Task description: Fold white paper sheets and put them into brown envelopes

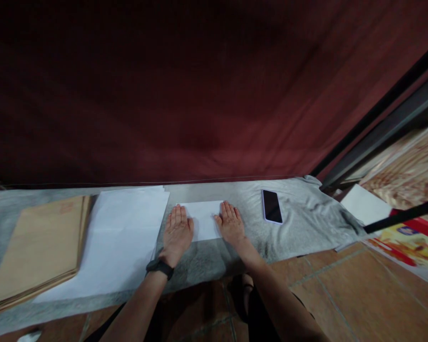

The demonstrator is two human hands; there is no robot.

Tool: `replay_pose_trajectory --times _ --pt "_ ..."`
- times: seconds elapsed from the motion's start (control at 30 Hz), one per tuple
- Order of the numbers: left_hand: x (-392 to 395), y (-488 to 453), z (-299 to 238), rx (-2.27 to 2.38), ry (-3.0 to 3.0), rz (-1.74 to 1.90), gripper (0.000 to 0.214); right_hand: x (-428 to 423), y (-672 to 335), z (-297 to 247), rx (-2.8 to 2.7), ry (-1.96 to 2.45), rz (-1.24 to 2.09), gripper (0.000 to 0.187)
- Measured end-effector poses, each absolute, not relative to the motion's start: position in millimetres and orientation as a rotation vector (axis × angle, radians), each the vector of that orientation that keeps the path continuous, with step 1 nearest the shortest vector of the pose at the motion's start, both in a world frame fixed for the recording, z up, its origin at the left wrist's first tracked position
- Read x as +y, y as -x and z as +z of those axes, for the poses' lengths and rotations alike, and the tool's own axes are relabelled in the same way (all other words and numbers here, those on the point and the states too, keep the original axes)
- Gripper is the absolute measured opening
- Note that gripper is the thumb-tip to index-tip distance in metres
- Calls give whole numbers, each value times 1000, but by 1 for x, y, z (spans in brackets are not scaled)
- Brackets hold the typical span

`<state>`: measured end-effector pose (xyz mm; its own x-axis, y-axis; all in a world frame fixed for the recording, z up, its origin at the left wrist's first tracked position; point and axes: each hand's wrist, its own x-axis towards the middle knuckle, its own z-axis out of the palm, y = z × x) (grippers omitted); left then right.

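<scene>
A white sheet of paper, apparently folded [205, 221], lies flat on the grey cloth between my two hands. My left hand [178, 231] rests palm down on its left end, fingers stretched out and the thumb a little apart. On the right end lies my right hand [231, 223], also flat, with its thumb pointing inward over the paper. Both palms hide the side edges of the sheet. A dark watch [160, 269] is on my left wrist.
Left of my hands is a stack of large white paper [123, 232], partly under brown envelopes [43, 242]. A phone [272, 206] lies to the right on the grey cloth [306, 218]. A dark red curtain [185, 95] hangs behind. At far right stand dark bars and a red-yellow box [410, 247].
</scene>
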<state>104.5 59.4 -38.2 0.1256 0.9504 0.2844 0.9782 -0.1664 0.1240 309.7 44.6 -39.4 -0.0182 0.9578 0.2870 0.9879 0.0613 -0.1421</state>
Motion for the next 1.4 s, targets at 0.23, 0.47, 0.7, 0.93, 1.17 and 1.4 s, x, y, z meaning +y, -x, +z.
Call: replay_pose_trajectory --times 0.23,0.47,0.7,0.93,1.17,1.4 --pt "55 -108 -30 -1962 2247 -528 63 31 -317 -30 -1989 1985 -118 55" --pt "32 -130 -31 -1675 2572 -499 62 10 -280 -30 -2191 1715 69 52" --pt "31 -113 -30 -1906 2382 -361 62 3 -292 -37 -2185 1760 -48 58" --pt "30 -90 -23 -1984 2239 -343 60 1 -317 -40 -2095 1919 -156 59" --pt "27 -86 3 -2061 2289 -389 56 -4 -317 -28 -2111 1949 -77 63" --pt "41 -77 14 -2515 2356 -720 65 -16 -286 -19 -2304 1694 161 68"
